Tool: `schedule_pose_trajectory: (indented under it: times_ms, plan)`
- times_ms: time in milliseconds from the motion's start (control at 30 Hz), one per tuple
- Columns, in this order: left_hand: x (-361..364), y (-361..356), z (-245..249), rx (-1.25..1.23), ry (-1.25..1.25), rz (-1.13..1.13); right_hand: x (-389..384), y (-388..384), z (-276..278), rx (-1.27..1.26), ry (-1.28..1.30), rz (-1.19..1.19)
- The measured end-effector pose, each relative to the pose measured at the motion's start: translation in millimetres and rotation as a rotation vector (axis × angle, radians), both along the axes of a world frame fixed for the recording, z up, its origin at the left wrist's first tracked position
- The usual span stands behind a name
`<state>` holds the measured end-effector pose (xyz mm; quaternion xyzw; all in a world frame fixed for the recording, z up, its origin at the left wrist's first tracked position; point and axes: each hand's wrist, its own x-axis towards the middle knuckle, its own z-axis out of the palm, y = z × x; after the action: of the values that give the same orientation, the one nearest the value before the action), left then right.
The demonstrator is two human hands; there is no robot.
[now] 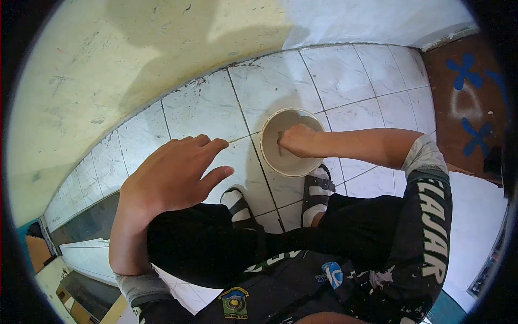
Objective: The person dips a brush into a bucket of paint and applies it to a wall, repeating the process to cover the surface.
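A round, pale bucket stands on the tiled floor between my legs, just past my feet. My right hand reaches over its rim and is closed in a fist inside the opening. A small, thin brownish piece shows beside the knuckles, too little of it to name. The bucket's inside looks whitish; part of it is hidden by the hand. My left hand hangs in the air above my left knee, thumb apart from the fingers, holding nothing.
White floor tiles run up to a stained yellowish wall. My sandalled feet flank the bucket's near side. A brown panel with blue painted shapes stands at the right. Wooden pieces lie at the lower left.
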<state>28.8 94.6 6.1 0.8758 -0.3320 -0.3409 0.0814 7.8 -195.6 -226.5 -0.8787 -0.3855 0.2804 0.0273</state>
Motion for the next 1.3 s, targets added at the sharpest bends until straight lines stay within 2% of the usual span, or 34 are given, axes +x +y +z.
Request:
schedule_pose_trajectory:
  times_ms: [133,233,300,433,500,533,600,633,700,767,867,1300]
  plan:
    - [0,-2,1,0.018,0.001,0.009,0,-3,-1,0.079,0.022,-0.037]
    - [0,-2,2,0.023,-0.001,0.006,7,-3,8,0.111,-0.055,0.001]
    - [0,0,1,0.017,-0.004,-0.003,17,-5,22,-0.051,0.098,0.028]
    - [0,0,1,0.006,-0.012,-0.012,34,-9,56,-0.111,0.251,-0.069]
    - [1,-1,2,0.011,-0.015,-0.011,42,-17,86,-0.185,0.477,-0.233]
    - [2,-1,2,0.006,-0.007,-0.011,46,-23,101,-0.181,0.474,-0.235]
    - [2,-1,1,0.000,0.002,-0.014,51,-40,122,-0.096,0.700,-0.453]
    - [2,-1,1,0.008,0.003,-0.007,53,-51,122,-0.094,0.699,-0.456]
    - [2,-2,0,0.015,0.003,-0.004,57,-75,123,0.026,0.902,-0.612]
    - [3,-3,0,0.023,0.007,-0.003,59,-99,108,0.044,0.954,-0.634]
    - [5,-7,2,0.039,0.018,0.001,54,-129,83,0.210,1.178,-0.762]
    - [4,-7,-5,-0.043,-0.047,-0.042,54,-158,69,0.310,1.336,-0.997]
